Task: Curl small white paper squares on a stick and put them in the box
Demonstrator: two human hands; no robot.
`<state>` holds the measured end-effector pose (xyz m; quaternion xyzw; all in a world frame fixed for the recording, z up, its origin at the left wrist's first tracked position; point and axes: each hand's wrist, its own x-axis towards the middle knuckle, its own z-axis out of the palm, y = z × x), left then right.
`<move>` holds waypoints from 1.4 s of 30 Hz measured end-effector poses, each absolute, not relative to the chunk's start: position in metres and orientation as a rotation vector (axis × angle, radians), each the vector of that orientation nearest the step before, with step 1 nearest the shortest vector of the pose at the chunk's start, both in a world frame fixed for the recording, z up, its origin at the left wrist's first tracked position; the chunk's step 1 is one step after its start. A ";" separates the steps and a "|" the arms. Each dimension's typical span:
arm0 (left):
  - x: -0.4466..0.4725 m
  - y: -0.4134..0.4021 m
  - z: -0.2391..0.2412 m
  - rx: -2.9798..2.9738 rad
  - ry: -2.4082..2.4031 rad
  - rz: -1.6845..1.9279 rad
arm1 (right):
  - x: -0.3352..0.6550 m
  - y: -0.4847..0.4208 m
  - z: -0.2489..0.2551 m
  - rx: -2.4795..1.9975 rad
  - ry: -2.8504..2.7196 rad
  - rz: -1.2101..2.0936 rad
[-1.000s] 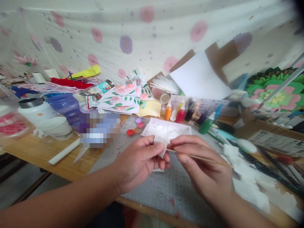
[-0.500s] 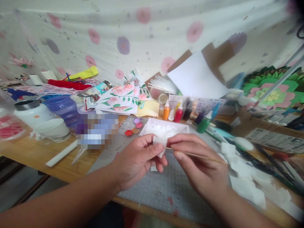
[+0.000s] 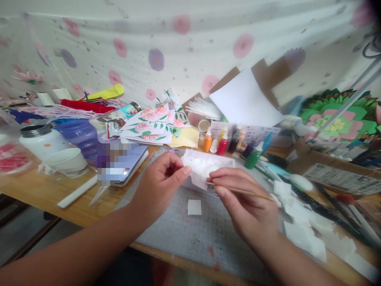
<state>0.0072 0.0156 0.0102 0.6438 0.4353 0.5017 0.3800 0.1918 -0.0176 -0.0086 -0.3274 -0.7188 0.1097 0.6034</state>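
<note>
My left hand (image 3: 162, 184) is closed in a pinch, its thumb and forefinger at the edge of a thin white paper piece (image 3: 199, 179). My right hand (image 3: 248, 202) grips a thin wooden stick (image 3: 247, 192), whose tip comes up against the paper's lower right corner. Behind the fingers stands a white box (image 3: 228, 162) with white paper bits in it. A small white paper square (image 3: 194, 207) lies on the grey cutting mat (image 3: 175, 226) between my wrists.
White paper scraps (image 3: 306, 240) and brushes lie at the right, beside a cardboard box (image 3: 333, 174). Paint bottles (image 3: 222, 146) stand behind the white box. A phone (image 3: 135, 161), a white cup (image 3: 67, 163) and a wide-mouthed bottle (image 3: 41, 139) are at the left.
My left hand has drawn back left and opened up a gap from my right hand. The paper spreads out between them, where before it was bunched in my left fingers. The paper square is uncovered.
</note>
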 end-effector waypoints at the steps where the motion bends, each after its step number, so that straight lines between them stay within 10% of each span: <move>1: 0.007 0.014 0.013 1.730 1.114 1.263 | 0.192 -0.018 -0.009 -0.759 -1.666 0.252; 25: 0.022 0.020 0.006 1.780 1.189 0.983 | 0.192 -0.003 -0.016 -0.803 -1.597 0.220; 42: 0.007 0.049 -0.006 1.724 1.370 1.070 | 0.196 0.011 -0.029 -0.722 -1.086 0.790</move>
